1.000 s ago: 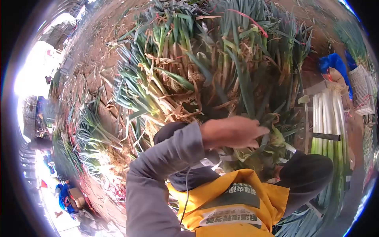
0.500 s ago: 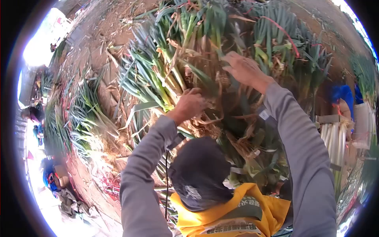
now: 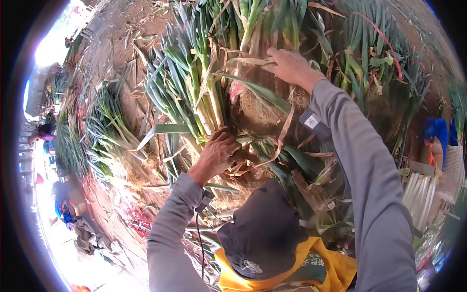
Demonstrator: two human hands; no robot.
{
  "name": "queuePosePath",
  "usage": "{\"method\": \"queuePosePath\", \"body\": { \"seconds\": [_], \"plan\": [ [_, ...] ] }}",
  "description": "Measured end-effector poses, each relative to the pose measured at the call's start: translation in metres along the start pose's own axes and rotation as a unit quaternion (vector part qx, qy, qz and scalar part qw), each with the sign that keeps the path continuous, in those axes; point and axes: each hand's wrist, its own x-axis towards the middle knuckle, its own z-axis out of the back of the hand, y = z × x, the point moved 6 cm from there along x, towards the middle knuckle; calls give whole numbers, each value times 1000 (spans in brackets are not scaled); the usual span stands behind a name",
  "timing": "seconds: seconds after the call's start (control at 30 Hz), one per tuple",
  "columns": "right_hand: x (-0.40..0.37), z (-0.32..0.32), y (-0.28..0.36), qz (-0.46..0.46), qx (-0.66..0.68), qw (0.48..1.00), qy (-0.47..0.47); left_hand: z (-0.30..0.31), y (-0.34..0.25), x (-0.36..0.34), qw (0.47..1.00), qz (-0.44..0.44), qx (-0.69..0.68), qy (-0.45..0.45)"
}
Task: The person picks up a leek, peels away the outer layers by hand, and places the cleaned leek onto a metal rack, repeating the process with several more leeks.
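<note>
My left hand (image 3: 217, 152) is wrapped around the pale lower stalks of a bunch of green onions (image 3: 206, 104), just above the roots. The leafy tops point up and to the left. Farther up on the right, my right hand (image 3: 291, 69) pinches the end of a dry, tan leaf (image 3: 250, 61) that stretches across the stalks. Between the hands hang a long green leaf (image 3: 265, 93) and a mat of stringy roots (image 3: 253, 109). The fingertips of my left hand are partly hidden by leaves and shade.
More green onion bunches lie left (image 3: 109, 121) and at upper right (image 3: 365, 44), the latter with a red tie (image 3: 386, 41). A dark cap (image 3: 262, 228) and yellow vest (image 3: 335, 260) fill the lower middle. White stalks (image 3: 419, 192) stand stacked at right. Dry scraps litter the ground (image 3: 114, 44).
My left hand has moved down and left, along the stalk bases. My right hand has shifted slightly up and left, and a dry leaf now shows at its fingertips. The view has shifted.
</note>
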Motion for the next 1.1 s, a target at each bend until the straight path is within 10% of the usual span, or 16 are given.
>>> {"method": "queuePosePath", "body": {
  "seconds": [0.53, 0.73, 0.83, 1.1],
  "plan": [
    [-159, 106, -52, -19, 122, 990, -66, -11, 7, 1, 999, -42, -11, 2],
    [-178, 52, -75, -2, 198, 965, -170, 5, -21, 56, 922, 206, -324, -52],
    [-184, 54, -67, -149, 517, 831, -141, 2, -25, 89, 921, 191, -322, -108],
    [-273, 73, -120, -267, 539, 721, -345, -2, -14, 123, 896, 196, -353, -183]
  ]
}}
